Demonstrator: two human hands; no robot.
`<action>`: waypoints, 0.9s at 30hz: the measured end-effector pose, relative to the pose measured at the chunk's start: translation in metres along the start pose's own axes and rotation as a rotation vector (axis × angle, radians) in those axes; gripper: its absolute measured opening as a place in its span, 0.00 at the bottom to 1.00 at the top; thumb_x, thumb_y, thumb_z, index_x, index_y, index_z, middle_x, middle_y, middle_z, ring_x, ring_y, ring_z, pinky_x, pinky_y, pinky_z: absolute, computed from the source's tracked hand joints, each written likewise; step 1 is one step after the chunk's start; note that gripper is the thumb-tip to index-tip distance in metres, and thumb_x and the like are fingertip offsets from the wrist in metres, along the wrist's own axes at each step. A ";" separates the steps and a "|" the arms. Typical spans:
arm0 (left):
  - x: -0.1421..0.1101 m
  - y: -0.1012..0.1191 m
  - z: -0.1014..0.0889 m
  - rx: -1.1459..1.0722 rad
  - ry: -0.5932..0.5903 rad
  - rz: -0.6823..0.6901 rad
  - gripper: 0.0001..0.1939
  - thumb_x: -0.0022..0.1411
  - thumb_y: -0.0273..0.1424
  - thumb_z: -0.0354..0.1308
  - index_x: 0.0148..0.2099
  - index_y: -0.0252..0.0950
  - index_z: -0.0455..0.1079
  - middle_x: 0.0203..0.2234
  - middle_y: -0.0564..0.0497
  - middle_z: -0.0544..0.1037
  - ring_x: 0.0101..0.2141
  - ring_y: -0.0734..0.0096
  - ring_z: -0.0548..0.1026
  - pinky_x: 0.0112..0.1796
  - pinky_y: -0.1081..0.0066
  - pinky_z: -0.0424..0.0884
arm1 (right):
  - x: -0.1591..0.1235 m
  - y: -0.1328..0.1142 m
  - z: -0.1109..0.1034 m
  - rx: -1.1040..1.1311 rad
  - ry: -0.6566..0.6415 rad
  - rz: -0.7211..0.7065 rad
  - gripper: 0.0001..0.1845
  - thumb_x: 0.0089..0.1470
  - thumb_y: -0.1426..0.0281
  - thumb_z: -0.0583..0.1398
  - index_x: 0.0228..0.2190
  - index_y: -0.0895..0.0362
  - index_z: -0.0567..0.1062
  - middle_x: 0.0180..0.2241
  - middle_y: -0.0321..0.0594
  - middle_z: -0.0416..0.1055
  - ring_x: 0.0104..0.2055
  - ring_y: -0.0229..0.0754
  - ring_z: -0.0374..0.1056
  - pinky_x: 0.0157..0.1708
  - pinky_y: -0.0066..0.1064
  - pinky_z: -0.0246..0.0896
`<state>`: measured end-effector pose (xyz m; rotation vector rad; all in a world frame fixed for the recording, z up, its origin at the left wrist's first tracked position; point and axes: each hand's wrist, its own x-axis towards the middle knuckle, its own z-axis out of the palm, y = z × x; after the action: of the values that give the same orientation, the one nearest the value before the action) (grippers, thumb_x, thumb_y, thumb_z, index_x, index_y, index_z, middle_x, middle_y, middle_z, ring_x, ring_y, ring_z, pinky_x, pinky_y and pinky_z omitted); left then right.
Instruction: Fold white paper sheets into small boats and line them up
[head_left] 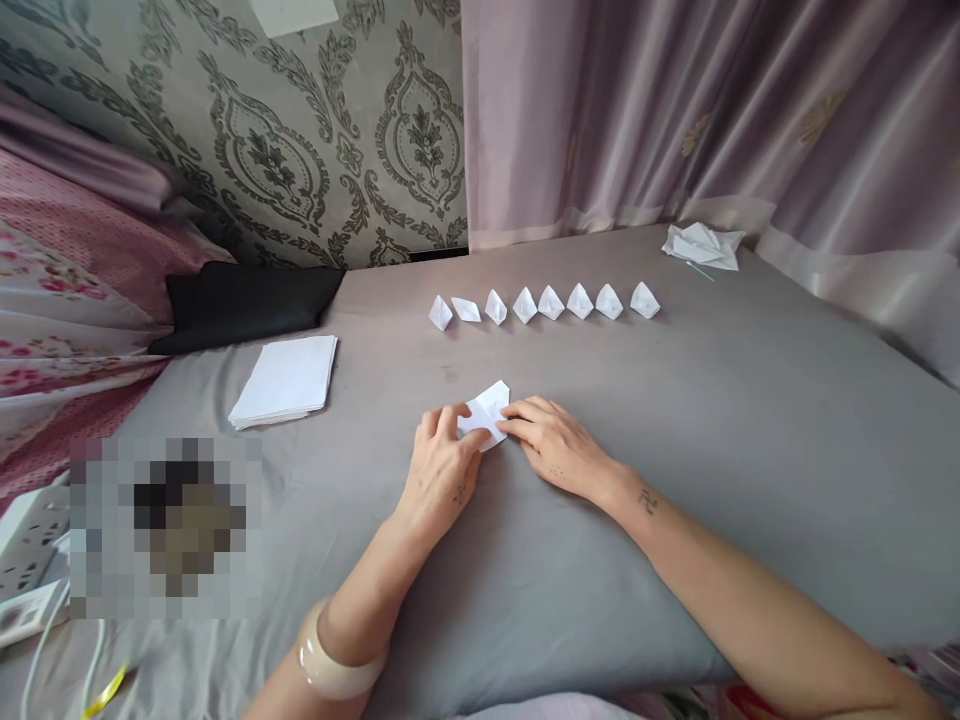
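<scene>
On grey cloth: hands [499, 445] pressing creased white paper [493, 402].

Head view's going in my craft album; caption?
Bare hands handle a folded white paper sheet on grey cloth, before eight folded white paper shapes.

Grey sheet [600, 560], apparently patternless; mauve curtains [585, 110].

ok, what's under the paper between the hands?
Grey cloth shows around the paper. Directly beneath can't be seen: the paper covers it, and the left hand hides some paper too.
</scene>
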<state>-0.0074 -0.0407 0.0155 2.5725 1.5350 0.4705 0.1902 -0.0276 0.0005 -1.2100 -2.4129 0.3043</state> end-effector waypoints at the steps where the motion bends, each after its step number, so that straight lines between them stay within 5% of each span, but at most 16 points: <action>1: 0.002 -0.001 0.001 -0.006 -0.012 0.038 0.14 0.64 0.27 0.49 0.47 0.44 0.73 0.50 0.45 0.68 0.47 0.57 0.63 0.44 0.61 0.63 | -0.001 0.001 -0.001 0.007 -0.010 -0.006 0.22 0.56 0.83 0.51 0.45 0.53 0.76 0.47 0.41 0.71 0.49 0.43 0.63 0.48 0.39 0.63; 7: 0.011 -0.009 0.011 -0.148 -0.084 0.051 0.12 0.68 0.34 0.47 0.44 0.43 0.73 0.43 0.50 0.76 0.44 0.65 0.69 0.43 0.64 0.60 | -0.001 0.006 -0.004 0.080 -0.024 -0.013 0.21 0.56 0.82 0.51 0.43 0.53 0.77 0.49 0.40 0.72 0.50 0.43 0.65 0.48 0.40 0.64; 27: 0.037 -0.013 0.011 -0.288 -0.111 -0.214 0.08 0.61 0.33 0.55 0.34 0.37 0.74 0.30 0.49 0.76 0.33 0.66 0.72 0.35 0.70 0.64 | -0.006 0.012 -0.012 0.190 -0.095 -0.003 0.23 0.53 0.84 0.50 0.40 0.54 0.78 0.52 0.38 0.71 0.53 0.44 0.65 0.48 0.39 0.65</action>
<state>0.0020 -0.0011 0.0094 2.1561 1.5538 0.4754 0.2071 -0.0252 0.0055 -1.1299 -2.4009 0.5880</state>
